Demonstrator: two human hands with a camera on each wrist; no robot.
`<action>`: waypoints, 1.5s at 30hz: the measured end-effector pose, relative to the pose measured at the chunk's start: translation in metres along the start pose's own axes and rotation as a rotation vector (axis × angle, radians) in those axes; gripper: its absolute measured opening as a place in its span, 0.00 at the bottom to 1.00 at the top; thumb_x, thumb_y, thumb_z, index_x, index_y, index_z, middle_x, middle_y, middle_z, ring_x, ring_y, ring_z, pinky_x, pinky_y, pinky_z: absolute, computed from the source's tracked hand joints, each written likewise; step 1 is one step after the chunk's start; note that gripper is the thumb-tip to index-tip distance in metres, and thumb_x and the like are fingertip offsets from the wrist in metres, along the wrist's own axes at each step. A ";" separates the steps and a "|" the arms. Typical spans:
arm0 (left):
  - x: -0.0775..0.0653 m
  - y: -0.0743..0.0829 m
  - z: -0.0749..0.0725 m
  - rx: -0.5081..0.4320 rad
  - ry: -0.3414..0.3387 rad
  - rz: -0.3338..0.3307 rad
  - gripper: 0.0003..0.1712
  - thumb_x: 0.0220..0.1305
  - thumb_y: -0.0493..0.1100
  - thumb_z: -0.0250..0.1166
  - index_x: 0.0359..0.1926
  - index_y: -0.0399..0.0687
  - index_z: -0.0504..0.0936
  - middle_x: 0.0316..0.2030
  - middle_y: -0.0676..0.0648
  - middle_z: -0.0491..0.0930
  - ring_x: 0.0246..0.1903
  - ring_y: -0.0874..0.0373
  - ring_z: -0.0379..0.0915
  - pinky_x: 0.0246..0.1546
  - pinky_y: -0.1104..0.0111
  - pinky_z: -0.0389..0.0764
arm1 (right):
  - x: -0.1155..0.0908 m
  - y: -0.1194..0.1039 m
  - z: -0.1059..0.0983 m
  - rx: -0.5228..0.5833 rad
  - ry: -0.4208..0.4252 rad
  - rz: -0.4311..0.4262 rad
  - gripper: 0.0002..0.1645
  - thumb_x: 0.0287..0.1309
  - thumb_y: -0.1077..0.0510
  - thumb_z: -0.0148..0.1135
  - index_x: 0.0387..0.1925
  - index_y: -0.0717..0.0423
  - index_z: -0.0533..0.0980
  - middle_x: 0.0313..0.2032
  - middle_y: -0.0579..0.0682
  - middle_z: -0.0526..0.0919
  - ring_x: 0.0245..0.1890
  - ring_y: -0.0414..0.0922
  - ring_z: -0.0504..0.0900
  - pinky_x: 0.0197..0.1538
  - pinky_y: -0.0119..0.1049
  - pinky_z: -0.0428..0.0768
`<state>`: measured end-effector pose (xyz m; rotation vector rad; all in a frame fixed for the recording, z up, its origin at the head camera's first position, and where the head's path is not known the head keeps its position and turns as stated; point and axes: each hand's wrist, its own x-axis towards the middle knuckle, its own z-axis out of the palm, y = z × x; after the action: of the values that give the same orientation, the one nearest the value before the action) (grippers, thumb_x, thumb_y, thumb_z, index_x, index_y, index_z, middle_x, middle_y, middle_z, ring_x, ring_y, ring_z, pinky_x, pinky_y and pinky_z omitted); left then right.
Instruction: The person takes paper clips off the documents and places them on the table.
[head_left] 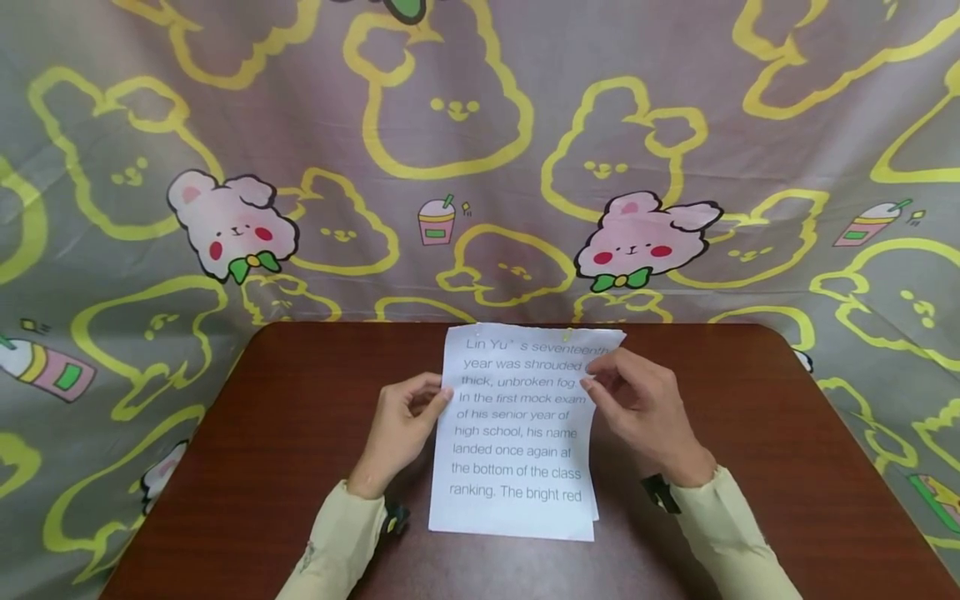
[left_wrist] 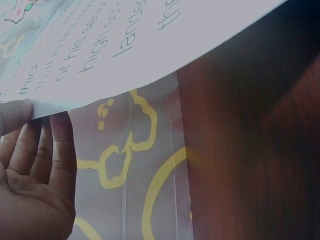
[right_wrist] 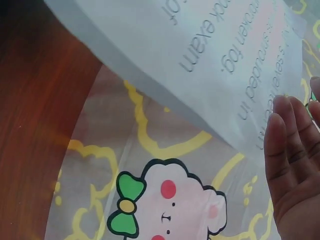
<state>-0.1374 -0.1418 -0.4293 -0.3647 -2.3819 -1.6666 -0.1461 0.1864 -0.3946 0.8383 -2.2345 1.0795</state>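
Observation:
Several printed sheets of paper (head_left: 513, 515), or at least two, stand tilted up above the table with large English text facing me. My left hand (head_left: 405, 425) pinches their left edge; in the left wrist view the thumb (left_wrist: 17, 115) lies on the printed side and the fingers go behind. At the upper right edge is my right hand (head_left: 648, 408), its fingertips in front of the print. The right wrist view has its fingers (right_wrist: 295, 145) fairly straight beside the page, thumb out of sight. A small yellow clip-like thing (head_left: 567, 335) sits at the top edge.
Beneath the paper is a dark red-brown wooden table (head_left: 285, 450) with rounded far corners. A grey curtain (head_left: 300, 108) with yellow outlines and cartoon rabbits hangs behind and around it. Dark straps with small devices (head_left: 660, 493) show at both wrists.

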 end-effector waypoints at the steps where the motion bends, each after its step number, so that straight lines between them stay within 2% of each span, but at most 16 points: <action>1: 0.000 0.000 0.000 -0.001 -0.001 -0.001 0.05 0.71 0.35 0.67 0.44 0.41 0.88 0.36 0.42 0.91 0.34 0.64 0.86 0.37 0.72 0.86 | 0.001 -0.001 0.000 -0.005 0.003 -0.004 0.19 0.48 0.74 0.76 0.41 0.58 0.82 0.33 0.47 0.86 0.29 0.35 0.77 0.32 0.22 0.80; 7: -0.001 -0.001 -0.001 -0.001 0.000 0.009 0.06 0.71 0.35 0.67 0.44 0.40 0.88 0.36 0.42 0.91 0.33 0.64 0.85 0.36 0.72 0.85 | 0.007 -0.006 0.001 -0.020 0.029 -0.025 0.20 0.48 0.73 0.76 0.44 0.60 0.84 0.36 0.51 0.88 0.32 0.37 0.79 0.34 0.21 0.81; 10: -0.001 -0.001 -0.001 -0.002 -0.003 0.008 0.06 0.71 0.35 0.67 0.45 0.40 0.88 0.36 0.42 0.91 0.33 0.64 0.85 0.35 0.72 0.85 | 0.012 -0.009 0.002 -0.018 0.047 -0.036 0.18 0.50 0.71 0.76 0.45 0.60 0.84 0.38 0.53 0.89 0.35 0.42 0.82 0.41 0.20 0.80; 15: -0.001 -0.001 -0.001 -0.009 -0.003 0.007 0.06 0.71 0.35 0.66 0.45 0.40 0.88 0.37 0.42 0.91 0.33 0.64 0.85 0.35 0.72 0.86 | 0.020 -0.014 0.005 -0.015 0.076 -0.065 0.18 0.51 0.67 0.75 0.46 0.62 0.84 0.43 0.55 0.90 0.43 0.47 0.83 0.52 0.23 0.77; 20: -0.001 -0.001 -0.001 -0.010 -0.001 0.010 0.06 0.71 0.35 0.67 0.45 0.40 0.88 0.37 0.42 0.91 0.33 0.64 0.85 0.35 0.72 0.86 | 0.026 -0.018 0.010 0.005 0.116 -0.083 0.20 0.49 0.66 0.76 0.47 0.62 0.85 0.43 0.56 0.90 0.49 0.46 0.80 0.58 0.23 0.73; 26: -0.002 -0.001 -0.001 -0.013 -0.009 0.020 0.06 0.71 0.35 0.67 0.45 0.40 0.88 0.37 0.42 0.91 0.34 0.64 0.85 0.36 0.72 0.86 | 0.034 -0.023 0.018 -0.003 0.125 -0.083 0.19 0.51 0.65 0.76 0.47 0.62 0.85 0.43 0.55 0.90 0.54 0.51 0.79 0.64 0.27 0.71; 37: -0.001 0.000 0.000 0.006 -0.019 0.030 0.06 0.72 0.35 0.66 0.46 0.42 0.89 0.37 0.42 0.91 0.33 0.63 0.85 0.34 0.71 0.85 | 0.038 -0.030 0.023 0.015 0.119 -0.058 0.21 0.52 0.65 0.76 0.50 0.62 0.84 0.47 0.55 0.90 0.56 0.51 0.80 0.66 0.27 0.72; 45: -0.001 0.001 0.002 0.008 -0.023 0.026 0.06 0.71 0.35 0.66 0.45 0.41 0.89 0.36 0.42 0.91 0.32 0.63 0.85 0.33 0.71 0.85 | 0.045 -0.033 0.032 0.028 0.133 -0.092 0.21 0.52 0.66 0.75 0.50 0.61 0.84 0.46 0.56 0.89 0.55 0.52 0.80 0.65 0.31 0.73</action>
<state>-0.1364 -0.1396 -0.4292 -0.4139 -2.3892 -1.6498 -0.1589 0.1302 -0.3654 0.8470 -2.0554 1.0924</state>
